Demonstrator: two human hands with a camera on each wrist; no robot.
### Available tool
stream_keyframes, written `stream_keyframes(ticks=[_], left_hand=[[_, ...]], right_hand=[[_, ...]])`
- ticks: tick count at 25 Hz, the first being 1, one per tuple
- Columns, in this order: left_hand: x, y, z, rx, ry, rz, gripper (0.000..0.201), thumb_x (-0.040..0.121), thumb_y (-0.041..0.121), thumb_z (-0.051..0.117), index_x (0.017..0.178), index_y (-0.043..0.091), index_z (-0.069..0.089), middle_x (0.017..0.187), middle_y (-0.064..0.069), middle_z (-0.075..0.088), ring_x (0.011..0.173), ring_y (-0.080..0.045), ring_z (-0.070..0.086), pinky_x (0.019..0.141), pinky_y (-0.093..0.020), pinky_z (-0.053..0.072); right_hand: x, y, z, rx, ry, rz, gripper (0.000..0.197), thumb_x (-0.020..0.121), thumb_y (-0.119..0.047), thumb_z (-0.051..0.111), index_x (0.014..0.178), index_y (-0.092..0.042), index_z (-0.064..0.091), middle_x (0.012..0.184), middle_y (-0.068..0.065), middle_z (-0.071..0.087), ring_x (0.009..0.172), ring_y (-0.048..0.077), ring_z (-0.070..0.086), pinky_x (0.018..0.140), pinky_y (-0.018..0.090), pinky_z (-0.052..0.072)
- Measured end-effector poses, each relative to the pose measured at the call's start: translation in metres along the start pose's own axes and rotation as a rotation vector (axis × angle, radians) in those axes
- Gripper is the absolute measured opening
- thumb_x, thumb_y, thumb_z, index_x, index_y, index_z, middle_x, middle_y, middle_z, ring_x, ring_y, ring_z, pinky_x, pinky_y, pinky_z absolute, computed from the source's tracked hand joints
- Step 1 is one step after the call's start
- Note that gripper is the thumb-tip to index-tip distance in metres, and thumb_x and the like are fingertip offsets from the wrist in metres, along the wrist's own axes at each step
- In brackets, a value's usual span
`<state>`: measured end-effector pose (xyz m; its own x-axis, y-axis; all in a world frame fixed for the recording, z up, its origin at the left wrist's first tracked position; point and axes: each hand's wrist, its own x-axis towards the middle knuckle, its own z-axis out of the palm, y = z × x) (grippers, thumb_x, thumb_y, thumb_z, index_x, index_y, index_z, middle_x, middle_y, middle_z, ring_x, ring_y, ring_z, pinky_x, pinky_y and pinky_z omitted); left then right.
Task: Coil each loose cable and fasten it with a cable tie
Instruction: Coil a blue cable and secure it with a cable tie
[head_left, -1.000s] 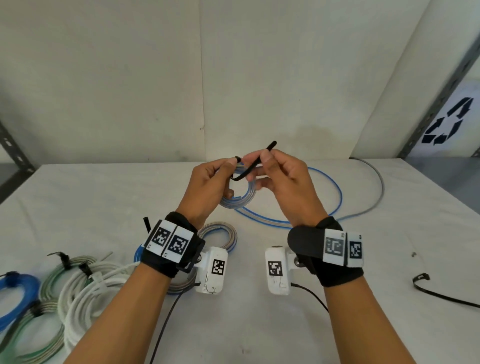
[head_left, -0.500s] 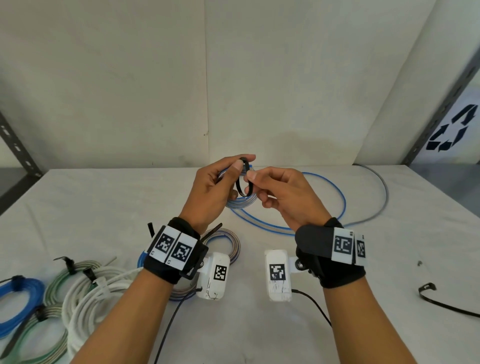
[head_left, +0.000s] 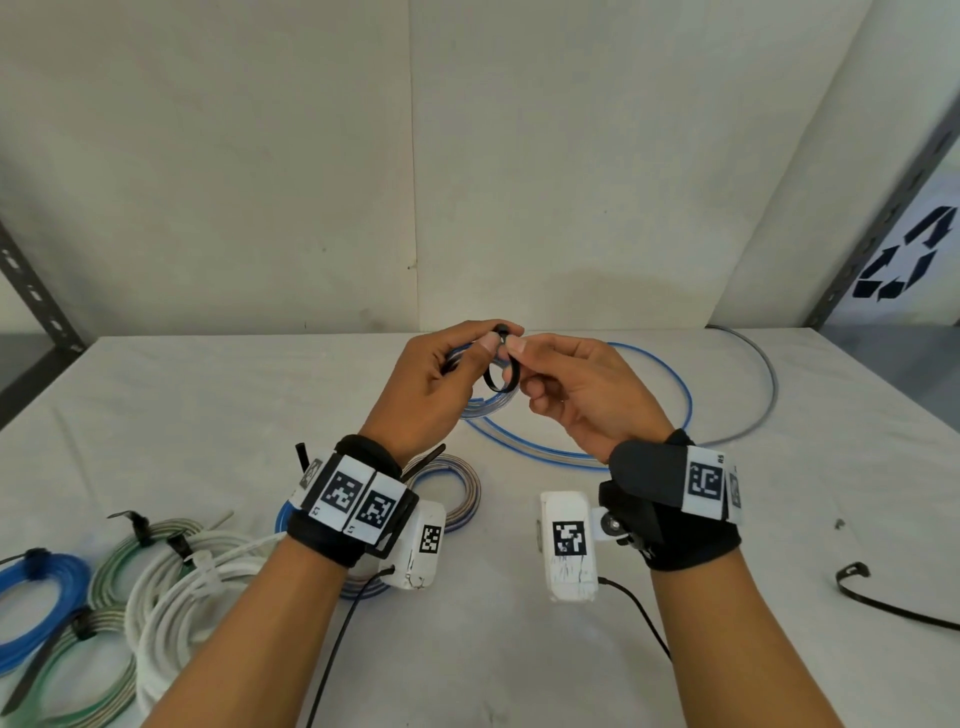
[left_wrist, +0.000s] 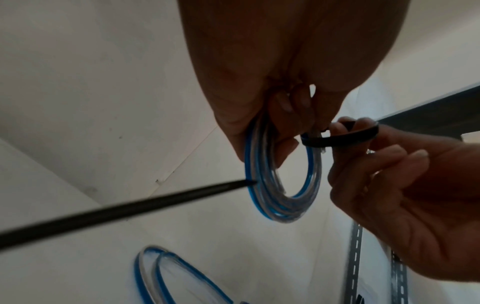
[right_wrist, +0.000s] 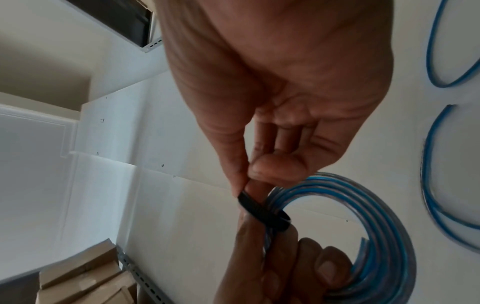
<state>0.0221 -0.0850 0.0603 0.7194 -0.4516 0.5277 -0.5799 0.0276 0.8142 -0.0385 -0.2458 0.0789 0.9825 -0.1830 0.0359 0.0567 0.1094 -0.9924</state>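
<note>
Both hands meet at frame centre in head view, raised above the white table (head_left: 727, 519). Left hand (head_left: 431, 384) grips a small blue/clear cable coil (left_wrist: 283, 197), fingers curled round its upper part; coil hangs below the hand in left wrist view. Black cable tie (head_left: 501, 376) is looped round the coil strands, loop still wide. Right hand (head_left: 576, 395) pinches the tie w/ thumb + forefinger near its head; other fingers loosely curled. Tie tail runs as a dark strip toward lower left in left wrist view. Rest of the same blue cable (head_left: 649, 452) lies in big uncoiled loops on the table, right of centre. Bottom left: tied coils (head_left: 156, 587), blue, green, white. Lower right edge: spare black tie (head_left: 893, 603) lying flat.
</note>
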Motion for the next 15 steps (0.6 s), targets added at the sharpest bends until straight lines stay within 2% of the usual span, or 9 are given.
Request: stream_keyframes(ticks=[1,3,5,8,9,12,15], left_hand=[[0.0,0.0,0.001,0.006,-0.008,0.0,0.026,0.105,0.01,0.047,0.118,0.004,0.069,0.079,0.014,0.067,0.062,0.006,0.055,0.063,-0.01,0.041],[0.0,-0.001,0.001,0.007,-0.024,-0.013,0.026,0.105,0.01,0.048,0.119,0.004,0.069,0.072,0.021,0.063,0.06,0.008,0.055,0.063,-0.006,0.04],[0.0,-0.002,0.001,0.012,-0.037,-0.025,0.026,0.105,0.014,0.049,0.117,0.006,0.07,0.074,0.019,0.064,0.061,0.006,0.055,0.063,-0.008,0.041],[0.0,-0.005,0.002,0.019,-0.056,-0.038,0.026,0.105,0.019,0.049,0.108,0.007,0.073,0.077,0.014,0.065,0.064,0.001,0.055,0.065,-0.013,0.042],[-0.002,-0.004,0.002,0.02,-0.073,-0.039,0.027,0.106,0.019,0.049,0.105,0.007,0.073,0.075,0.014,0.063,0.063,0.0,0.053,0.065,-0.013,0.041],[-0.002,-0.004,0.003,0.03,-0.11,-0.034,0.027,0.106,0.017,0.048,0.106,0.008,0.073,0.073,0.017,0.063,0.061,0.001,0.053,0.064,-0.01,0.04],[-0.002,-0.006,-0.001,0.038,-0.091,-0.032,0.026,0.105,0.016,0.048,0.108,0.009,0.073,0.081,0.015,0.068,0.067,0.0,0.056,0.067,-0.012,0.042]], right_hand=[[0.0,0.002,0.001,-0.018,0.034,-0.044,0.015,0.092,-0.016,0.07,0.096,-0.003,0.075,0.075,0.01,0.064,0.057,0.01,0.051,0.054,0.019,0.048],[-0.001,0.006,0.007,-0.085,0.105,-0.156,0.01,0.091,-0.013,0.071,0.095,-0.005,0.076,0.07,0.008,0.069,0.056,0.01,0.054,0.056,0.021,0.051],[0.0,0.009,0.014,-0.102,0.165,-0.213,0.011,0.09,-0.012,0.073,0.098,-0.004,0.074,0.071,0.01,0.072,0.055,0.009,0.057,0.057,0.023,0.053],[0.002,0.008,0.013,-0.059,0.246,-0.203,0.032,0.085,-0.015,0.079,0.11,-0.004,0.062,0.072,0.015,0.071,0.054,0.013,0.06,0.056,0.025,0.053],[0.002,0.008,0.011,-0.074,0.237,-0.207,0.033,0.085,-0.015,0.079,0.112,-0.004,0.063,0.071,0.015,0.071,0.054,0.014,0.06,0.056,0.025,0.053],[0.002,0.011,0.012,-0.127,0.219,-0.254,0.022,0.088,-0.013,0.076,0.108,-0.005,0.072,0.074,0.022,0.072,0.058,0.018,0.06,0.058,0.026,0.054],[0.003,0.014,0.016,-0.112,0.233,-0.259,0.021,0.088,-0.014,0.076,0.106,-0.004,0.073,0.073,0.019,0.073,0.056,0.016,0.058,0.058,0.026,0.054]])
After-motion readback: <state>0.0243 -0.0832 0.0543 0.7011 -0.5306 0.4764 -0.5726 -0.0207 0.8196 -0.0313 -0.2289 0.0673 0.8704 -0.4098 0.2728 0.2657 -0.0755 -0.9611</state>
